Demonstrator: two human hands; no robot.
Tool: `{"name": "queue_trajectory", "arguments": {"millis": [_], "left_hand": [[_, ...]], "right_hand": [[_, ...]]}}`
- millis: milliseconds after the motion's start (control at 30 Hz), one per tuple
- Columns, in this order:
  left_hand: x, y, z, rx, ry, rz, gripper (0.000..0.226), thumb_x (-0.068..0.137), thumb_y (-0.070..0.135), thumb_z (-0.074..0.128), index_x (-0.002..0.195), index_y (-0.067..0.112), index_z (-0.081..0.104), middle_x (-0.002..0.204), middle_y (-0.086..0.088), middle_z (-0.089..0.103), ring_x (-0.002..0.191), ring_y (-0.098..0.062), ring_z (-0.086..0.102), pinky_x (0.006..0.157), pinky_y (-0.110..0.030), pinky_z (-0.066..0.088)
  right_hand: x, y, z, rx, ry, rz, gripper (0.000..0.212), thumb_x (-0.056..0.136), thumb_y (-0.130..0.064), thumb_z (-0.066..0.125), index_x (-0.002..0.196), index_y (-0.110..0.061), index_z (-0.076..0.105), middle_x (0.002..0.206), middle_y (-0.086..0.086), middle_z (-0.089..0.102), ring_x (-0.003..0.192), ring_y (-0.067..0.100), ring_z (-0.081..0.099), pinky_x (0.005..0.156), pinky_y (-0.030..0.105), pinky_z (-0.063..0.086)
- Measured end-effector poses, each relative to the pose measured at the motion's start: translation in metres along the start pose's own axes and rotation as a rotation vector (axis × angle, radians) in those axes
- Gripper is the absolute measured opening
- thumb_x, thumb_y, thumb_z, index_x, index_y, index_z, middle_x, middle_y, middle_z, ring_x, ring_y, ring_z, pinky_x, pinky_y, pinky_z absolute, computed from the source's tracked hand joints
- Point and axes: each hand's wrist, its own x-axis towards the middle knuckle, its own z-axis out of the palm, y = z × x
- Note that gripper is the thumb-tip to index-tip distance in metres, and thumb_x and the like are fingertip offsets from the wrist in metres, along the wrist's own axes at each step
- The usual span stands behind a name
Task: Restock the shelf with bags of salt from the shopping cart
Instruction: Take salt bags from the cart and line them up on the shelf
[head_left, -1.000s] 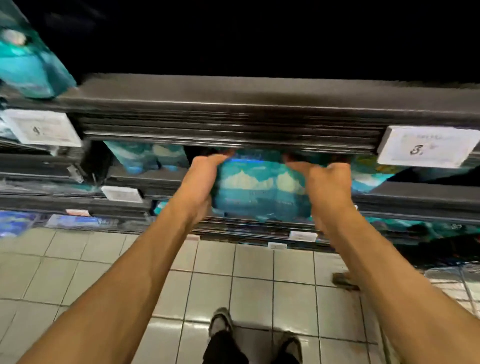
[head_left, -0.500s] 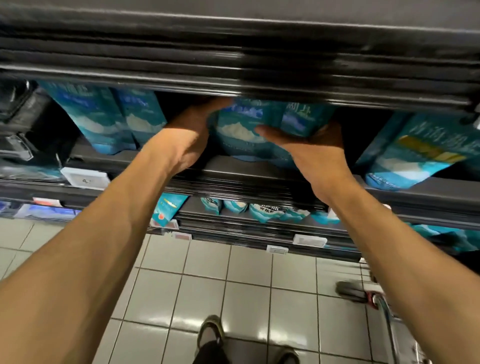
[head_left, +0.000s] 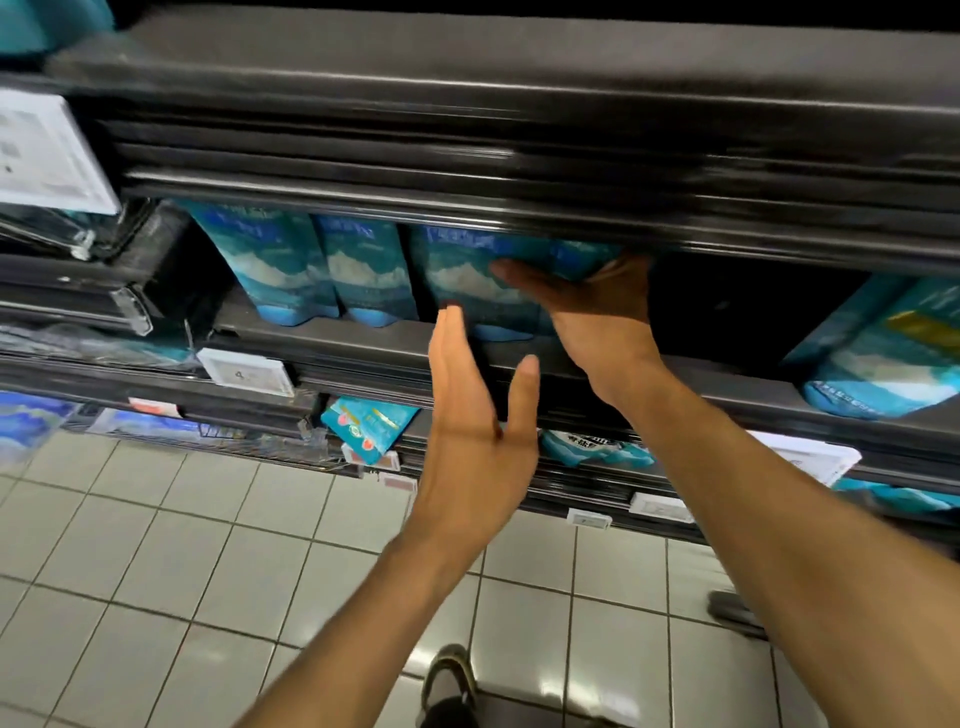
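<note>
Teal salt bags with a white mountain print stand upright on the dark middle shelf (head_left: 322, 332). Two of them (head_left: 275, 265) are at the left. The salt bag (head_left: 462, 280) beside them is under my right hand (head_left: 592, 306), whose thumb lies across its front while the fingers wrap its right side. My left hand (head_left: 478, 415) hovers in front of the shelf edge with straight fingers, holding nothing and just off the bag.
A dark gap (head_left: 727, 306) lies right of my right hand, then a leaning salt bag (head_left: 883, 358). The upper shelf's lip (head_left: 519, 208) overhangs the bags. Lower shelves hold smaller packets (head_left: 369, 421). White price tags (head_left: 244, 371) line the edges. My shoe (head_left: 449, 675) is on the tiled floor.
The bag now stands on the shelf beside the others. My left hand has let go and drawn back out of the shelf; my right hand stays on the bag.
</note>
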Motion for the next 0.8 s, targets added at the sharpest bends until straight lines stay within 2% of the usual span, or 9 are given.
{"name": "queue_trajectory", "arguments": {"millis": [67, 200, 233, 300, 400, 467, 533, 700, 800], "left_hand": [[-0.010, -0.007, -0.010, -0.047, -0.024, -0.031, 0.067, 0.096, 0.053, 0.037, 0.154, 0.024, 0.016, 0.159, 0.011, 0.023, 0.145, 0.003, 0.019, 0.118, -0.019, 0.022], [-0.025, -0.016, -0.025, -0.088, -0.005, -0.096, 0.060, 0.094, 0.056, 0.030, 0.148, 0.029, 0.028, 0.154, 0.013, 0.033, 0.142, 0.001, 0.028, 0.117, -0.025, 0.028], [-0.026, -0.017, -0.028, -0.083, 0.016, -0.107, 0.055, 0.095, 0.055, 0.031, 0.145, 0.032, 0.030, 0.153, 0.012, 0.035, 0.141, 0.001, 0.030, 0.116, -0.023, 0.029], [-0.025, -0.019, -0.033, -0.079, 0.049, -0.121, 0.049, 0.095, 0.049, 0.033, 0.141, 0.033, 0.033, 0.148, 0.012, 0.039, 0.137, 0.001, 0.035, 0.110, -0.013, 0.031], [-0.016, -0.020, -0.036, -0.074, 0.071, -0.108, 0.044, 0.096, 0.045, 0.034, 0.138, 0.031, 0.035, 0.142, 0.010, 0.043, 0.132, 0.000, 0.040, 0.105, -0.012, 0.035], [-0.010, -0.019, -0.036, -0.061, 0.079, -0.085, 0.043, 0.097, 0.043, 0.035, 0.137, 0.027, 0.038, 0.137, 0.009, 0.046, 0.125, 0.001, 0.044, 0.098, -0.009, 0.036], [-0.005, -0.018, -0.036, -0.066, 0.086, -0.070, 0.044, 0.098, 0.040, 0.035, 0.137, 0.021, 0.040, 0.134, 0.007, 0.048, 0.123, -0.001, 0.047, 0.096, -0.008, 0.037], [-0.003, -0.016, -0.036, -0.086, 0.105, -0.064, 0.041, 0.098, 0.035, 0.037, 0.134, 0.017, 0.043, 0.132, 0.003, 0.050, 0.122, -0.004, 0.048, 0.099, -0.012, 0.038], [-0.004, -0.016, -0.036, -0.090, 0.115, -0.071, 0.040, 0.098, 0.034, 0.037, 0.133, 0.016, 0.044, 0.131, 0.002, 0.051, 0.121, -0.005, 0.048, 0.100, -0.013, 0.038]], "right_hand": [[0.002, 0.001, 0.011, -0.007, -0.026, -0.005, 0.055, 0.066, -0.004, 0.089, 0.114, -0.006, 0.062, 0.122, 0.010, 0.065, 0.118, 0.025, 0.061, 0.102, 0.045, 0.050], [0.006, 0.005, 0.023, -0.090, -0.059, -0.052, 0.057, 0.067, -0.015, 0.089, 0.102, -0.033, 0.048, 0.107, -0.019, 0.055, 0.103, -0.010, 0.054, 0.103, 0.019, 0.045], [0.007, 0.006, 0.024, -0.098, -0.061, -0.057, 0.058, 0.066, -0.016, 0.090, 0.102, -0.032, 0.047, 0.107, -0.019, 0.054, 0.103, -0.011, 0.054, 0.104, 0.017, 0.044], [0.008, 0.008, 0.024, -0.112, -0.073, -0.051, 0.059, 0.066, -0.017, 0.090, 0.105, -0.028, 0.047, 0.114, -0.014, 0.055, 0.114, -0.002, 0.056, 0.107, 0.026, 0.044], [0.008, 0.013, 0.019, -0.122, -0.111, -0.092, 0.050, 0.067, -0.015, 0.089, 0.096, -0.034, 0.052, 0.106, -0.022, 0.058, 0.101, -0.016, 0.058, 0.098, 0.020, 0.050], [0.007, 0.017, 0.015, -0.149, -0.135, -0.083, 0.049, 0.069, -0.021, 0.088, 0.105, -0.031, 0.057, 0.111, -0.011, 0.064, 0.109, -0.001, 0.061, 0.099, 0.031, 0.053], [0.006, 0.016, 0.010, -0.218, -0.169, -0.046, 0.058, 0.070, -0.033, 0.086, 0.120, -0.018, 0.060, 0.123, 0.001, 0.065, 0.117, 0.016, 0.061, 0.101, 0.038, 0.051], [0.010, 0.016, -0.011, -0.431, -0.232, -0.018, 0.063, 0.086, -0.047, 0.069, 0.139, -0.018, 0.050, 0.139, 0.003, 0.056, 0.127, 0.020, 0.053, 0.109, 0.039, 0.043], [0.011, 0.016, -0.021, -0.506, -0.260, -0.001, 0.072, 0.084, -0.059, 0.061, 0.144, -0.022, 0.044, 0.144, 0.001, 0.051, 0.130, 0.019, 0.050, 0.110, 0.040, 0.041]]}}
